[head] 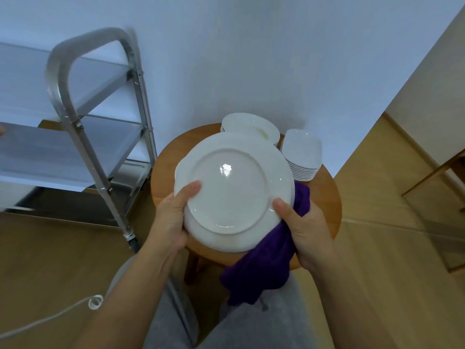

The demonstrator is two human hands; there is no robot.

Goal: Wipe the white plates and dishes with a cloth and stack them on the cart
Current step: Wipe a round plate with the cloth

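Note:
A large white plate [232, 190] is held up over the round wooden table [166, 159] with its underside facing me. My left hand [173, 217] grips its left rim, thumb on the underside. My right hand [304, 227] holds the right rim together with a purple cloth [266, 268], which hangs down below the plate. Behind the plate, on the table, stand a stack of round white plates [251, 124] and a stack of square white dishes [302, 152]. The steel cart [75, 117] stands to the left with bare shelves.
A white wall rises behind the table. A white cable [50, 316] lies on the wooden floor at lower left. My grey-trousered legs [241, 323] fill the bottom. Wooden furniture stands at the far right.

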